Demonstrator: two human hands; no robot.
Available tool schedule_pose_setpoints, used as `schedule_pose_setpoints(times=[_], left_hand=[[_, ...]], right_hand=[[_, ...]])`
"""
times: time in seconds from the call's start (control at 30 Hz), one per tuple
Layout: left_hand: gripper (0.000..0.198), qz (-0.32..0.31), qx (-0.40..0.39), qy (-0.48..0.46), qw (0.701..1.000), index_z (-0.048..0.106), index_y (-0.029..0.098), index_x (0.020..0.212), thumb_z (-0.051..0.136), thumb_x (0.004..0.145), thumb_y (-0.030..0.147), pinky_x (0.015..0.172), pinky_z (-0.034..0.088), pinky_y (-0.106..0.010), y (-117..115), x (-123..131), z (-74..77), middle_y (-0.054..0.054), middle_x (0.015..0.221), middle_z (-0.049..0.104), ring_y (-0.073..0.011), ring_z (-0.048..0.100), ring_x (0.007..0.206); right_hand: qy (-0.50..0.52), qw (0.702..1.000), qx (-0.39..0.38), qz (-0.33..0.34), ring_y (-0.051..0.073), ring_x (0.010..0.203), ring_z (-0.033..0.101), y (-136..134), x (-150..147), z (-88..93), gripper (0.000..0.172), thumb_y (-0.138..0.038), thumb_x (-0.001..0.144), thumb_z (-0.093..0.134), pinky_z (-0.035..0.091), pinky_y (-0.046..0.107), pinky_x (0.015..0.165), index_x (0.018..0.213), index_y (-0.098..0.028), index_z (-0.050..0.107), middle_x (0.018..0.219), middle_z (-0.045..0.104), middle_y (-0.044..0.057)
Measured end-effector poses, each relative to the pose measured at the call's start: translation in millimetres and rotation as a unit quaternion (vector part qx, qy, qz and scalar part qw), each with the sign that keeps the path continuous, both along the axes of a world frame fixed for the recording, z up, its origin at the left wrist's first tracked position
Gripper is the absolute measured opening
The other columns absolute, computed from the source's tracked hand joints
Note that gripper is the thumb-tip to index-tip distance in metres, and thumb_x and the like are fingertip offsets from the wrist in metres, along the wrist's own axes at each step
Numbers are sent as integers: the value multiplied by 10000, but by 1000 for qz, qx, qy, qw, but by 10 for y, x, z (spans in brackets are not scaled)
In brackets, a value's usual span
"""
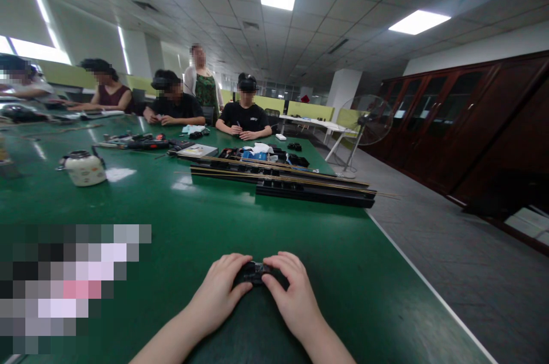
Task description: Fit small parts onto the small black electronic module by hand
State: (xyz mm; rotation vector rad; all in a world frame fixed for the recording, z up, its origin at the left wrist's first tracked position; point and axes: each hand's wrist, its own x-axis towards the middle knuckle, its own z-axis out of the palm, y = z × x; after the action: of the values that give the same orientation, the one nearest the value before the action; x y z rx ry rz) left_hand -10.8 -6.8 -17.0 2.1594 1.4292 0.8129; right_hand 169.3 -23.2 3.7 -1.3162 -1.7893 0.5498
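Both my hands rest on the green table (180,221) right in front of me, meeting over a small black part (254,272). My left hand (218,295) curls around its left end, fingers bent over the top; my right hand (291,295) does the same from the other side, so I am pinching the part between the two sets of fingertips. It lies flat on the tabletop, mostly covered, and I cannot make out what it is beyond dark and small.

To my left, close by, a patch of the table is blurred out. Farther up on that side stands a white pot (84,168) with a dark lid. Across the middle of the table lie long black rails (300,186), stacked side by side and reaching to the right edge, with a tray of black and blue bits (257,155) just behind them and a scatter of hand tools (137,142) to its left.

At the far end several people sit at the table, two of them wearing headsets, and one person stands behind. Off to the right a pedestal fan (364,121) stands on the floor, beside dark wooden cabinets (463,118).
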Motion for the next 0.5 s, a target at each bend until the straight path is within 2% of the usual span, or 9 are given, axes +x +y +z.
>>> schedule_pose_setpoints(times=[0.17,0.37,0.5], left_hand=[[355,0,0,6,1000,546,222,1076,554,723,257,894,392,-394,1,7,13,-74,1070,609,-234,523,1009],[330,-7,-4,14,1000,549,223,1063,531,734,234,890,395,-393,-7,16,34,-71,1076,608,-229,520,1010],[337,-8,-1,17,1000,542,232,1071,533,735,244,889,397,-392,-3,16,17,-64,1079,607,-225,522,1009]], right_hand=[[-20,1000,11,10,218,1029,516,3,-6,-3,200,-254,729,614,357,415,940,920,-282,666,1001,658,31],[-109,993,-51,17,247,1064,488,26,-29,-35,228,-239,710,632,269,481,968,913,-337,665,1023,652,3],[-115,991,-67,17,226,1057,497,30,-24,-20,226,-242,707,634,257,451,981,911,-335,663,1030,646,-4]])
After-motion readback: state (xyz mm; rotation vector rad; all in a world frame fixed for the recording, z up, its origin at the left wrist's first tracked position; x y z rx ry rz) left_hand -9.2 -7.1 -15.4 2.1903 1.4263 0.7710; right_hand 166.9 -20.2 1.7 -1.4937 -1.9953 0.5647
